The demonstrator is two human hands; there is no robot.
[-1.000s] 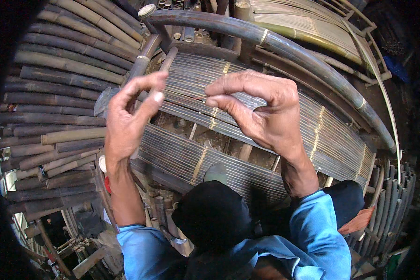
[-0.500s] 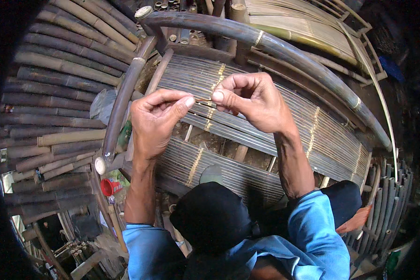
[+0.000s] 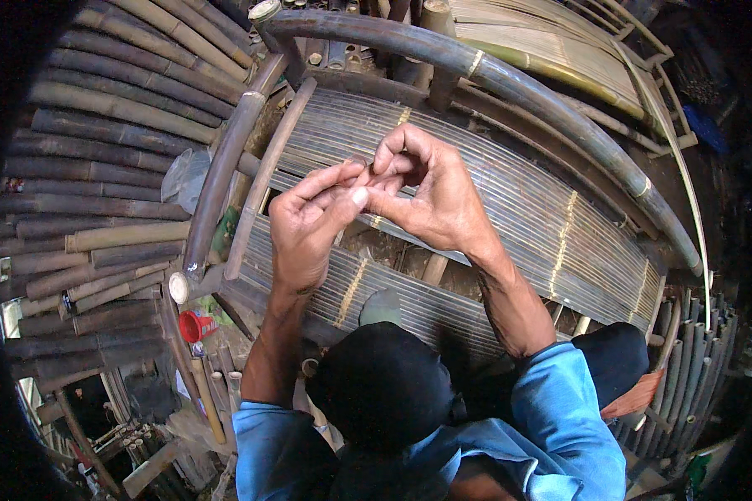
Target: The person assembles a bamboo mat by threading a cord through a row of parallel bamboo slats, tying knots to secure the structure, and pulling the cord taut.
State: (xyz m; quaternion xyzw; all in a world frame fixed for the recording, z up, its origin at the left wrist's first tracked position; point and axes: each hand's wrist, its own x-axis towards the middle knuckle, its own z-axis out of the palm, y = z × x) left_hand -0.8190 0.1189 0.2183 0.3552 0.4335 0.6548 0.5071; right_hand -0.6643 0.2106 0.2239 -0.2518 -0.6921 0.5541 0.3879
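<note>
Above a bench seat of narrow bamboo slats [image 3: 510, 192], my two hands meet at the fingertips. My left hand [image 3: 309, 217] is closed in a pinch, its thumb tip touching the right thumb. Fingers bent, my right hand [image 3: 434, 188] pinches from the other side. Between the fingertips shows a small dark bit of a thin brownish strip [image 3: 371, 169]; the fingers hide most of it. Pale yellow bindings [image 3: 564, 221] cross the slats, and a long gap runs through the seat under my hands.
A thick dark bamboo rail [image 3: 551, 92] arches along the bench's far side, and a bamboo armrest [image 3: 226, 167] stands at the left. Stacked bamboo poles [image 3: 109, 167] lie beyond it. A red cup [image 3: 196, 326] is low at left. Upright poles [image 3: 693, 376] stand at right.
My hands have come together from slightly apart, the right moving left and the left moving right. The thin strip that spanned between them is now mostly hidden by fingers.
</note>
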